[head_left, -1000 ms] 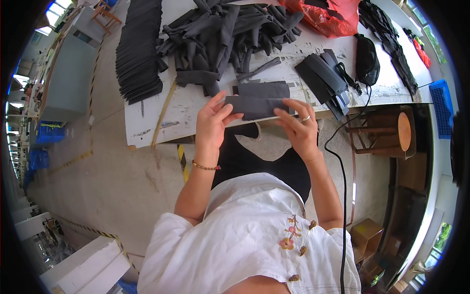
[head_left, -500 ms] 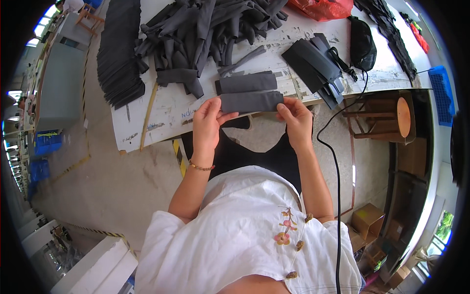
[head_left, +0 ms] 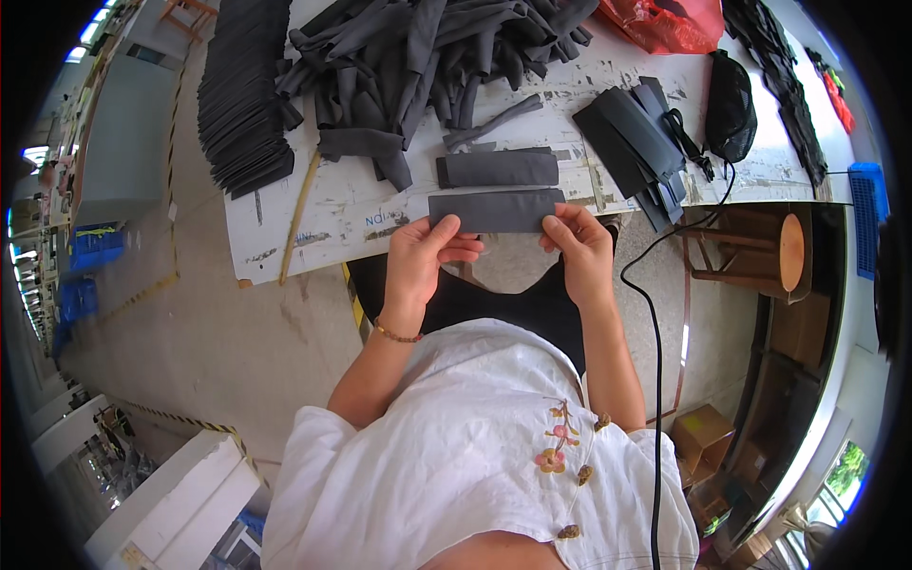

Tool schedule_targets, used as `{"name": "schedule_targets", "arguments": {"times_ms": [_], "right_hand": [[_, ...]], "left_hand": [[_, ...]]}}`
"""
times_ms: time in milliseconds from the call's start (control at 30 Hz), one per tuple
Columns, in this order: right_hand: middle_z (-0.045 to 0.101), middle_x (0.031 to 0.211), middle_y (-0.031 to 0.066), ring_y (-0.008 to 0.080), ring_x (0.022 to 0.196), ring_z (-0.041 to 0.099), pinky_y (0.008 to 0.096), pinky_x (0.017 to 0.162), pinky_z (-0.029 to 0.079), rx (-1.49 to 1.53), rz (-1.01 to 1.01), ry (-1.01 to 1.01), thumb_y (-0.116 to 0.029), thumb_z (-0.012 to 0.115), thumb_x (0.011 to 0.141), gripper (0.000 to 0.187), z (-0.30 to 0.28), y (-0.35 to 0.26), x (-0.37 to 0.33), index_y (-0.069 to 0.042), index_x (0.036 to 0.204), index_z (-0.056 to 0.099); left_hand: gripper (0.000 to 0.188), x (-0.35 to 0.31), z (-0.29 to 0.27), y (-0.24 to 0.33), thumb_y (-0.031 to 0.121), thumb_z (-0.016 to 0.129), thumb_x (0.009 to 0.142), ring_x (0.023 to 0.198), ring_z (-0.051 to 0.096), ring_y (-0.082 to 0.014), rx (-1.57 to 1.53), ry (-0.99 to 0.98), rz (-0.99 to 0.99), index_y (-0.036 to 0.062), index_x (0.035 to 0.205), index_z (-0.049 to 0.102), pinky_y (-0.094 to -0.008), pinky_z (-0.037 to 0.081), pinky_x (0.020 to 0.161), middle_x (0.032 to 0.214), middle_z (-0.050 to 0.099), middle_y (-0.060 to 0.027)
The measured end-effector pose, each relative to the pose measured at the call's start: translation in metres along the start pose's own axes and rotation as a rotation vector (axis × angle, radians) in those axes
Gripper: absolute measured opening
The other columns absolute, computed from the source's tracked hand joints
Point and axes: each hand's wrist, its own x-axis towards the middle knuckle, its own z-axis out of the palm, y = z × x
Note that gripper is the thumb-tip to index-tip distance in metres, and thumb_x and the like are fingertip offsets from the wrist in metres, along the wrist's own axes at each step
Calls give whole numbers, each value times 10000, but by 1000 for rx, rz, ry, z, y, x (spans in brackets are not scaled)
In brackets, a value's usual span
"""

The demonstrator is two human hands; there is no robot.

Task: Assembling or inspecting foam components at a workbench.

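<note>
A flat dark grey fabric strip is stretched level between my two hands at the table's near edge. My left hand pinches its left end, thumb on top. My right hand pinches the right end between thumb and fingers. Just beyond it, a similar folded strip lies on the white table, a narrow gap apart from the held one. A thin, narrow strip lies slantwise farther back. Behind that is a loose heap of grey strips.
At the left a neat row of overlapping strips runs back. To the right lie stiff dark panels, a black mesh pouch and a black cable hanging past my arm. A red plastic bag and wooden stool are beyond.
My hands have drawn the held strip slightly toward me, so a gap now shows between it and the other strip. The whole view has shifted a little.
</note>
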Motion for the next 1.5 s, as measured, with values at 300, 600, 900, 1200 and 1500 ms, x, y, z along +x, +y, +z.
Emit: {"name": "schedule_targets", "arguments": {"times_ms": [300,600,900,1200,1500], "right_hand": [[626,826,35,95,683,584,222,623,458,-164,21,46,-32,671,864,236,-18,3,-8,25,1080,596],[600,714,37,124,630,567,246,598,456,-702,-183,144,-66,689,840,287,-7,-8,10,-21,1100,576],[616,801,99,288,709,611,400,621,475,-1135,-403,324,-112,696,808,226,-17,-25,28,-62,1001,591],[591,1038,99,289,985,547,409,804,425,-1479,-687,670,-203,737,763,362,-38,-56,110,-65,1081,630],[577,1020,97,293,994,532,408,778,415,-1523,-582,461,-219,762,719,285,-44,-47,107,-76,919,615]], "left_hand": [[215,-6,-2,-13,167,626,925,673,673,-197,121,18,-61,-48,920,632,-260,541,585,822,677,-124],[175,5,9,-13,125,715,836,590,536,-142,923,271,445,26,947,623,-268,432,536,727,586,-21],[128,97,58,61,115,691,830,787,577,-266,1239,55,1102,40,924,650,-373,470,732,861,597,-88],[172,140,62,58,213,670,834,906,594,-302,1755,-103,801,41,823,681,-391,503,799,891,621,-120],[185,132,57,58,193,718,781,884,591,-286,1557,-128,922,40,865,658,-385,490,789,882,597,-89]]}}
